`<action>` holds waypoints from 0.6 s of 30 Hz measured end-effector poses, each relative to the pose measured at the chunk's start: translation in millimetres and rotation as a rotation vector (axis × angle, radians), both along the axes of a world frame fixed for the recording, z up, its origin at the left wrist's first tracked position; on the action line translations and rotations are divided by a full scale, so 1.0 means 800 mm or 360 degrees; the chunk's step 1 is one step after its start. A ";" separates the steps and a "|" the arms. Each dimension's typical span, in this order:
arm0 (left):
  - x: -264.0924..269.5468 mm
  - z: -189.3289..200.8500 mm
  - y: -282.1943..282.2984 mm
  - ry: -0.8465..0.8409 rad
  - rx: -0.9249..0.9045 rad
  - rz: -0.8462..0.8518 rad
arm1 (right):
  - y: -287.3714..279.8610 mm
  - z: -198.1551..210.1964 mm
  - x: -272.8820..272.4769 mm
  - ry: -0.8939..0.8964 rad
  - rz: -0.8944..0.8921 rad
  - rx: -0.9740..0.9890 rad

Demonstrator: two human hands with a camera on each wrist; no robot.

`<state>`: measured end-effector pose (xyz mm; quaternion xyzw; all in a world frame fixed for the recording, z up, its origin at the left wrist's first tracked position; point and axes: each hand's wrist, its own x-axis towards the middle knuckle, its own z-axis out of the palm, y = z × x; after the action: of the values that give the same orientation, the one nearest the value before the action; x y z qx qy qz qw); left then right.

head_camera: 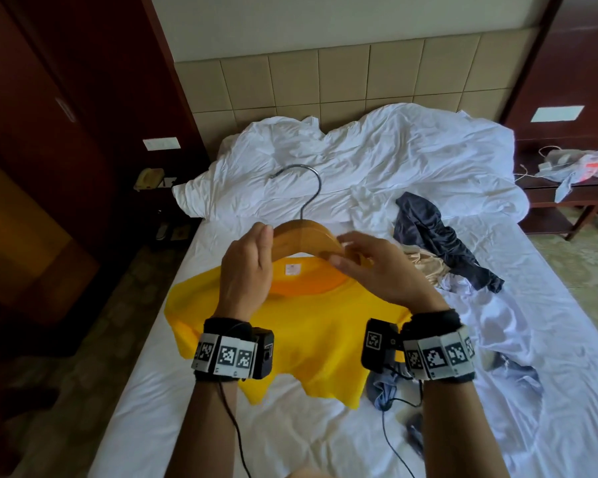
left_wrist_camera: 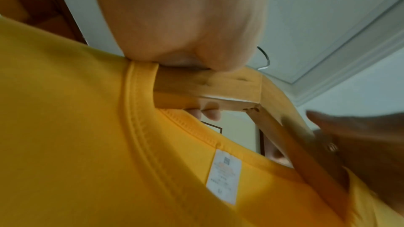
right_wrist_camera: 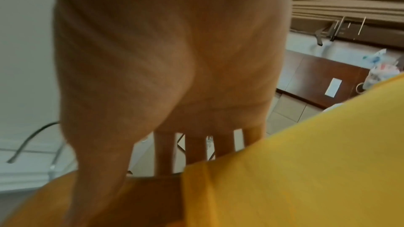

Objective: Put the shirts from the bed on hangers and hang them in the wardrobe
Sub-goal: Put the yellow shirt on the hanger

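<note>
My left hand (head_camera: 244, 270) grips the left arm of the wooden hanger (head_camera: 304, 238), fingers (left_wrist_camera: 210, 114) curled under the wood where it enters the collar of the yellow shirt (head_camera: 311, 326); my right hand (head_camera: 377, 270) holds the hanger's right arm at the collar's other side, its fingers (right_wrist_camera: 164, 153) spread and only loosely bent, thumb below the wood; the metal hook (head_camera: 301, 182) points away from me; the yellow shirt hangs from the hanger over the bed (head_camera: 152, 408), its hem trailing on the sheet; a dark garment (head_camera: 435, 236) and a beige one (head_camera: 425, 267) lie heaped to the right, near a rumpled white duvet (head_camera: 377, 160); a bedside tabletop (head_camera: 567, 188) carries a plastic bag (head_camera: 580, 167), contents unclear.
</note>
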<state>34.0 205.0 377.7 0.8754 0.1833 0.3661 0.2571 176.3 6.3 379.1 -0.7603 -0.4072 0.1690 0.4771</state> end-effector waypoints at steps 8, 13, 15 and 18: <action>-0.015 0.005 0.020 -0.0030 -0.0082 0.0067 | 0.032 -0.001 -0.024 -0.0217 0.0014 0.0069; -0.019 0.008 0.018 0.0021 0.0036 -0.0005 | 0.052 0.006 -0.037 -0.0275 -0.0074 0.0096; -0.021 0.009 0.019 0.0024 0.0064 -0.0022 | 0.056 0.008 -0.041 -0.0254 -0.0094 0.0132; -0.021 0.015 0.022 0.0030 0.0036 -0.0020 | 0.061 0.008 -0.052 -0.0240 -0.0122 0.0198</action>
<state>17.0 222.9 389.3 0.8828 0.1761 0.3582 0.2476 135.0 54.7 385.4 -0.7547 -0.4223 0.0674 0.4975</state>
